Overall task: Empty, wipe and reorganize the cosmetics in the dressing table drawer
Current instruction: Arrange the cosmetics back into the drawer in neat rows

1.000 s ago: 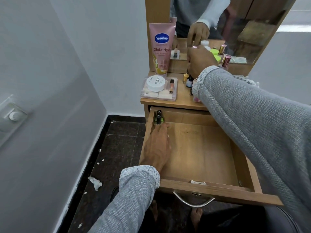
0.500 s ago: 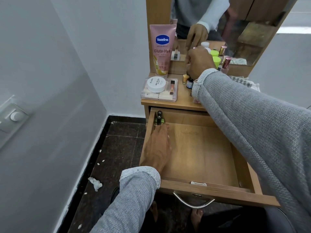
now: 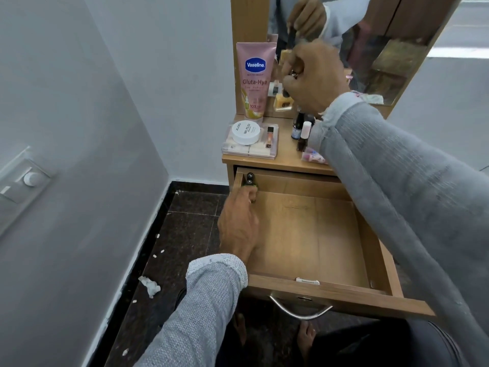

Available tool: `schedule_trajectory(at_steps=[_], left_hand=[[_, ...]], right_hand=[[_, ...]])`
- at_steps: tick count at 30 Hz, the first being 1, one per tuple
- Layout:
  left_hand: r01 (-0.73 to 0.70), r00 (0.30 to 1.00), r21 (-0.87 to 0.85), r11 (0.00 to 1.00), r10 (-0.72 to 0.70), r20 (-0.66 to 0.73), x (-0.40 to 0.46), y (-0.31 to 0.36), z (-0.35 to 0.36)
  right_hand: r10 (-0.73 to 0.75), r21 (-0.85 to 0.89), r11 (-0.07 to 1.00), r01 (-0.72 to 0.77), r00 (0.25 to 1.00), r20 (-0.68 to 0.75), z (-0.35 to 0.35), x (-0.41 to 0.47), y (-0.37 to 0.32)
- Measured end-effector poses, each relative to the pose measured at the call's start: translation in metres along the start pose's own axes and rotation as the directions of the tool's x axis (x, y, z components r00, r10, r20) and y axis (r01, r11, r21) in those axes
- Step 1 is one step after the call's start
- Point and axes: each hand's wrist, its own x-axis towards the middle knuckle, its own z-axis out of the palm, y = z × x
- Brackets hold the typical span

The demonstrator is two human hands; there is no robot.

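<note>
The wooden drawer (image 3: pixel 304 234) is pulled out, its floor nearly bare. Two small dark bottles (image 3: pixel 250 178) with green labels stand in its back-left corner. My left hand (image 3: pixel 239 223) lies in the drawer with its fingertips against them; whether it grips one is hidden. My right hand (image 3: pixel 315 75) is raised above the table top, shut on a slim dark cosmetic stick (image 3: pixel 285 94). Under it a yellow perfume bottle (image 3: pixel 283 102) and several small bottles (image 3: pixel 301 131) stand on the top.
A pink Vaseline tube (image 3: pixel 255 75) leans upright at the back left of the table top. In front of it is a clear case (image 3: pixel 264 151) with a white jar (image 3: pixel 246 132) on it. A mirror (image 3: pixel 397 35) backs the table. A crumpled tissue (image 3: pixel 150 286) lies on the dark floor by the wall.
My right hand has lifted from the cluster of bottles with the slim stick in its fingers. My left hand's fingertips have closed in slightly on the corner bottles.
</note>
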Motion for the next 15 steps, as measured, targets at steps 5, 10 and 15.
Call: schedule_trajectory(at_steps=[5,10,15], left_hand=[[0.120,0.984,-0.005,0.993,-0.119,-0.136,0.008,-0.013,-0.004],[0.151,0.980,-0.130,0.980,-0.165,-0.108,0.010,-0.018,-0.003],[0.166,0.978,-0.134,0.977,-0.181,-0.105,0.009,-0.017,-0.003]], right_hand=[[0.012,0.123,0.992,-0.036,0.983,0.185,-0.004,-0.075,-0.020],[0.112,0.125,0.977,-0.170,0.920,0.375,0.041,-0.137,-0.017],[0.221,0.090,0.955,-0.283,0.880,0.421,0.081,-0.164,-0.009]])
